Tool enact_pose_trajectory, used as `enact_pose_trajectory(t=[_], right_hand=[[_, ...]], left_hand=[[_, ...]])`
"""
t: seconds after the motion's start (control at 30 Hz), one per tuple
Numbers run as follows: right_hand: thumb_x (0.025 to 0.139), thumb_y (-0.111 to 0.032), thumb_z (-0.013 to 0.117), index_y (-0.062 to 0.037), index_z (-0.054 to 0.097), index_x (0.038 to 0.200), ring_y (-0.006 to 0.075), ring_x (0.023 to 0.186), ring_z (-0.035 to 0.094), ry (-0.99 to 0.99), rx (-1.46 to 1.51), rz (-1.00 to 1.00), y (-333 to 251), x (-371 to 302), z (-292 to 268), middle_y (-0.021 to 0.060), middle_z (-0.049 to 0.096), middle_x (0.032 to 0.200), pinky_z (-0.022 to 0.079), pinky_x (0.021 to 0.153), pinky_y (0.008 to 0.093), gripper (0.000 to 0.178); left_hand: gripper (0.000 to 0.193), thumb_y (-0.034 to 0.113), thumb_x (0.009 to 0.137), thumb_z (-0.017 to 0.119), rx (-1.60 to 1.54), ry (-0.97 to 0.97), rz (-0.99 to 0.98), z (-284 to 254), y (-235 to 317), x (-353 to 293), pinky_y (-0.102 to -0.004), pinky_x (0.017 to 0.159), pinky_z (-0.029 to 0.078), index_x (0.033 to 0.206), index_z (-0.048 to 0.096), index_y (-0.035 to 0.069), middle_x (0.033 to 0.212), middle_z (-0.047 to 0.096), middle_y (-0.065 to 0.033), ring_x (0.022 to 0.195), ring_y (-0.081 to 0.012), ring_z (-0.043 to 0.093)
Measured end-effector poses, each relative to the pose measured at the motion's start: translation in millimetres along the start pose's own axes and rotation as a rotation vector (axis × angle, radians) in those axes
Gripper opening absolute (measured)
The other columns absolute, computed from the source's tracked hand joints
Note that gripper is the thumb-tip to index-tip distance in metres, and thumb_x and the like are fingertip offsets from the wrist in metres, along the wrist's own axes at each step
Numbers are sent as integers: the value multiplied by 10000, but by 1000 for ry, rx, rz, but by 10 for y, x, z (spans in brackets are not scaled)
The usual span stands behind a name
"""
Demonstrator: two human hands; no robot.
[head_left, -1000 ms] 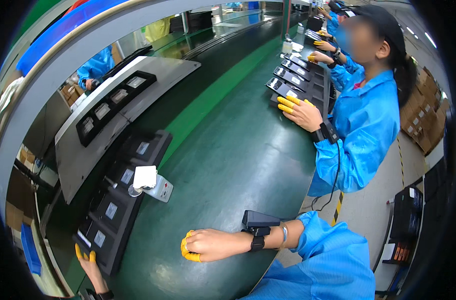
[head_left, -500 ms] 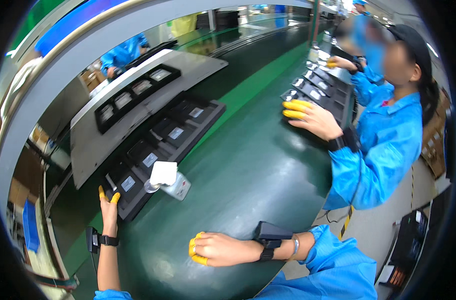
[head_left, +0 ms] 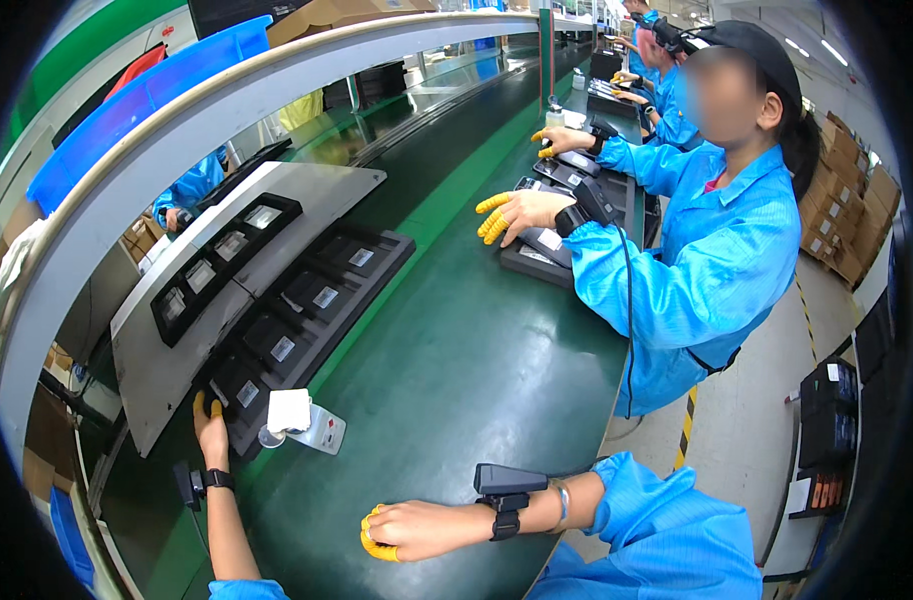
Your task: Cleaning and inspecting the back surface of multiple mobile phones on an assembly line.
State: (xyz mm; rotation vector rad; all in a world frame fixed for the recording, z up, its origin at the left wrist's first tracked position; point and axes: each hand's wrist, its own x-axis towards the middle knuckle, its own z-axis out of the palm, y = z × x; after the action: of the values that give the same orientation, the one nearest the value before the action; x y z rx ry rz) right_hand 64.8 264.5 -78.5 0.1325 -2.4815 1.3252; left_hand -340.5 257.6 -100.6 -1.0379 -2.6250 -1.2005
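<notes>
My left hand [head_left: 211, 430], with yellow finger covers, is at the near end of a long black tray [head_left: 349, 318]. Its visible fingers are slightly apart and reach the tray's edge. Several flat black devices [head_left: 239, 388] with white labels lie in the tray's compartments. On the green worktop, my right hand [head_left: 417, 530] is closed, its yellow-covered fingers curled in; whatever is inside them, if anything, is hidden. Beside the tray is a whitish square bottle [head_left: 324, 430]. A white square pad [head_left: 289, 410] sits over its top, next to a small clear round piece [head_left: 271, 438].
A sloping grey board [head_left: 137, 385] holds another black tray [head_left: 162, 318] of white-labelled pieces. At right, a co-worker in blue [head_left: 677, 270] has both hands over a black tray [head_left: 547, 267]. A grey rail [head_left: 97, 215] arches along the left; a blue bin [head_left: 137, 110] stands above it.
The whole view has shifted. My left fingers are closer together at the tray's end, and my right hand stays closed. The co-worker's hands have moved over their tray.
</notes>
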Motion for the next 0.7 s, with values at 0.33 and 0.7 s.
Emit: enact_pose_trajectory(t=[0.33,0.7], right_hand=[[807,-47,527,41,533,794,352,766,553,9,-7,-15,-21,25,-22,177,552,791,463,693,436,90],[788,-38,535,48,532,798,356,751,562,26,-13,-49,5,-5,30,186,558,802,471,703,431,87]], left_hand=[[478,188,891,557,746,101,266,-278,7,212,-442,1092,285,1332,451,37,1440,324,-247,1322,-387,326],[388,232,891,542,870,204,258,-471,-488,176,-485,1011,356,1231,524,46,1251,530,-189,1248,-343,428]])
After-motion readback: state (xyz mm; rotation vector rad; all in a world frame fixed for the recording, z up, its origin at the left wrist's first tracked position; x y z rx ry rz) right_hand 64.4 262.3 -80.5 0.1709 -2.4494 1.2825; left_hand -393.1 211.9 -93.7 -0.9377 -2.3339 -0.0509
